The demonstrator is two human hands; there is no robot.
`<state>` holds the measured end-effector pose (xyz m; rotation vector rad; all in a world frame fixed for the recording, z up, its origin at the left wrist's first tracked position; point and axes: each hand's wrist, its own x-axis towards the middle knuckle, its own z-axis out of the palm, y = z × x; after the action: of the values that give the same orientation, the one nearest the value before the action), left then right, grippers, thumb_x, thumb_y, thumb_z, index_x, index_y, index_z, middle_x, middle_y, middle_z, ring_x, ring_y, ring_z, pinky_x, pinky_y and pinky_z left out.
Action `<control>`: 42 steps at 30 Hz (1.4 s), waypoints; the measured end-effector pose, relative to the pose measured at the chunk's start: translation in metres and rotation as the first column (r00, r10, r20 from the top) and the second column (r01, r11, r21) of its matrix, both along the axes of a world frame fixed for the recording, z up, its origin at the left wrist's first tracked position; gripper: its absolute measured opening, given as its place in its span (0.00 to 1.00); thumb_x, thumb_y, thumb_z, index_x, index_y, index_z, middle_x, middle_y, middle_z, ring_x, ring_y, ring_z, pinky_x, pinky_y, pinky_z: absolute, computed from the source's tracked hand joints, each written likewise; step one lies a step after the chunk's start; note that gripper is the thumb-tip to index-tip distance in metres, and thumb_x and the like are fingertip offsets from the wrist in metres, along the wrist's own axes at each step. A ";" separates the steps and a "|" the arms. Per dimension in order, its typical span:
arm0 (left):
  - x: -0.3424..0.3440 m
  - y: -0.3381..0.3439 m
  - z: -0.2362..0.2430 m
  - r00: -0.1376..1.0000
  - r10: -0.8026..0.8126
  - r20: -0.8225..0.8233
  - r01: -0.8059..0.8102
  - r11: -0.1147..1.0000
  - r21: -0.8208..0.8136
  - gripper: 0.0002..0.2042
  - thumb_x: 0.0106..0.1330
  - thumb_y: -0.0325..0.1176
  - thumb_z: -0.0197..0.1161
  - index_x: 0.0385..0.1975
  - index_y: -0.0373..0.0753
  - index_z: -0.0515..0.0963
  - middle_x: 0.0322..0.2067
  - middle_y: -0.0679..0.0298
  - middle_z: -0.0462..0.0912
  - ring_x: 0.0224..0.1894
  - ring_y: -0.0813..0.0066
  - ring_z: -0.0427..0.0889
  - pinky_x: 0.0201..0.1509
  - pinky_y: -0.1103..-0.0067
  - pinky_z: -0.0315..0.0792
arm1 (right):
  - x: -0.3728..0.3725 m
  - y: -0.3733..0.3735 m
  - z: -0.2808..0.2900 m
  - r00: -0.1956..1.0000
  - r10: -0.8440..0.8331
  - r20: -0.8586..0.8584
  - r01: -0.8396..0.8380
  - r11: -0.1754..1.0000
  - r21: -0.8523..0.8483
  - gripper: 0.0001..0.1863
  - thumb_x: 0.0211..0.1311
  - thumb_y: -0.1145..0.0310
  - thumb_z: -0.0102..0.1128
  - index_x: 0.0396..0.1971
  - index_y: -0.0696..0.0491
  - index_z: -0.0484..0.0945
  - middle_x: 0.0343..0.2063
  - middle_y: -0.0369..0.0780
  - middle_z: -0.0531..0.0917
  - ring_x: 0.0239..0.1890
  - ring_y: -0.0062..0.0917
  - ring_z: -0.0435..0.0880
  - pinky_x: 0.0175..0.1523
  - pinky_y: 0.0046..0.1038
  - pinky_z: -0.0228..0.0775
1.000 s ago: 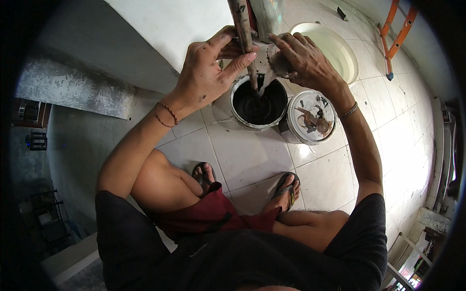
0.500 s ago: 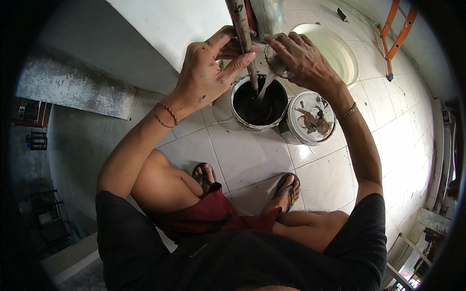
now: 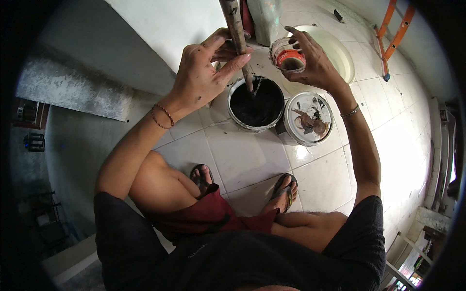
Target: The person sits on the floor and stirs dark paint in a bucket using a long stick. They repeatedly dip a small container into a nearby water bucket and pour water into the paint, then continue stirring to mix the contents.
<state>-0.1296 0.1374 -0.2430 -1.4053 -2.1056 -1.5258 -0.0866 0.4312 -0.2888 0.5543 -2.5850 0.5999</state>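
My left hand (image 3: 206,72) grips a stained wooden stick (image 3: 235,26) whose lower end reaches down into an open bucket (image 3: 255,109) of black liquid. A thin pale streak shows beside the stick's tip. My right hand (image 3: 310,60) holds a small, dirty cup (image 3: 279,53) with a red band, its mouth turned upward, above and right of the bucket. Against that bucket's right side stands a second bucket with a white, paint-smeared lid (image 3: 296,111). A pale round basin (image 3: 344,58) sits behind my right hand, partly hidden by it.
My sandalled feet stand on a tiled floor (image 3: 320,179). A white block or wall (image 3: 145,24) rises at the upper left, near my left hand. An orange ladder (image 3: 403,29) stands at the upper right. Dark objects on a rack (image 3: 48,218) show dimly at the left.
My right hand has lifted and tipped the cup back from pouring; the stream into the bucket has mostly gone. My left hand and the stick have shifted slightly left.
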 end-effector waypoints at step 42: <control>0.016 0.033 0.000 0.944 0.123 -0.307 -0.203 0.948 -0.245 0.17 0.56 0.38 0.79 0.39 0.33 0.86 0.34 0.57 0.86 0.37 0.60 0.86 0.45 0.71 0.80 | 0.022 -0.066 0.004 0.951 0.136 0.278 -0.051 0.955 -0.291 0.10 0.53 0.73 0.72 0.34 0.60 0.82 0.31 0.50 0.86 0.33 0.47 0.85 0.40 0.40 0.78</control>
<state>-0.1138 0.1704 -0.2428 -1.3921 -2.2411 -0.9293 -0.0642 0.3650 -0.2849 0.5281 -2.6860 1.1399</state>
